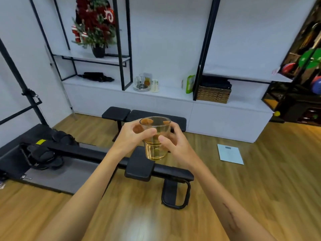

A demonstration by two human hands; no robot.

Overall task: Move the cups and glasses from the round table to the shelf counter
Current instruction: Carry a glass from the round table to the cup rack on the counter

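A clear glass [155, 150] with amber liquid in its lower half is held upright in mid-air in front of me. My left hand [132, 136] grips its left side with thumb and fingers curled round it. My right hand [173, 143] grips its right side the same way. Ahead, on the white shelf counter [170, 94], a round tray [141, 88] carries glassware, and a white cup [155, 85] stands beside it. The round table is out of view.
A black rowing machine [104, 157] lies across the wooden floor between me and the counter. A black bench [144, 115] stands against the counter's base. A wicker basket [213, 94], a green packet [190, 84] and a small Christmas tree [94, 26] sit on the shelves. A scale [230, 153] lies on the floor.
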